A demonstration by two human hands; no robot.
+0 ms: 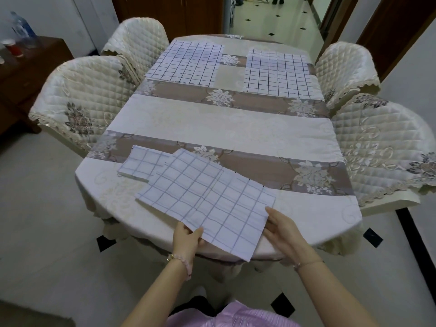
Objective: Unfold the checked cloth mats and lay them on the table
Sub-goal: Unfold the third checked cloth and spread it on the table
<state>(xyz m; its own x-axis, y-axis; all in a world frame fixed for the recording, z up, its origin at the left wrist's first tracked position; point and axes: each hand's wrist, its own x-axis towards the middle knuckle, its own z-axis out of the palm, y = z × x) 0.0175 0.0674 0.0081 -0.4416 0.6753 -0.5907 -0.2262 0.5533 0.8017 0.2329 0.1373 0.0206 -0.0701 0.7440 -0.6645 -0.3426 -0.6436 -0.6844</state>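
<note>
The left grip pinches the near left edge of a half-opened checked mat, thumb on top, fingers beneath; the right grip lies with fingers nearly straight along that mat's right edge, and I cannot tell whether it pinches the cloth; the mat rests slantwise on the near end of the surface, 1 corner hanging past the near rim; a folded checked mat lies just left, partly under it; at the far end lie 2 spread mats, the far left mat and the far right mat; quilted chairs stand 2 on each side.
</note>
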